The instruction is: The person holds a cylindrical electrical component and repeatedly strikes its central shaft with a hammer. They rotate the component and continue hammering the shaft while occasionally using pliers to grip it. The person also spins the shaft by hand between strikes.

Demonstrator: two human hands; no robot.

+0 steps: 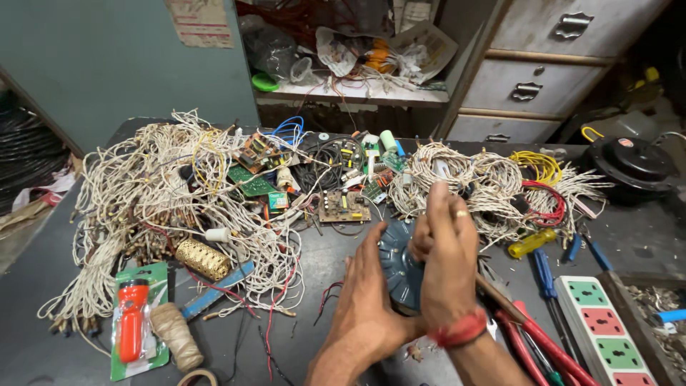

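Observation:
My left hand (366, 300) cups the near side of a round blue-grey motor part (397, 259) that it holds on edge over the dark workbench (43, 286). My right hand (446, 261), with a ring and a red thread at the wrist, grips the part's far side from above, fingers wrapped over its rim. Most of the part is hidden behind both hands.
Big tangles of white twisted wire (143, 193) cover the left and back right. Circuit boards (343, 206) lie in the middle. An orange torch in its pack (133, 318), twine spool (176, 334), screwdrivers (544, 271), red-handled pliers (543, 343) and a socket strip (604, 329) surround my hands. A black fan motor (632, 163) sits right.

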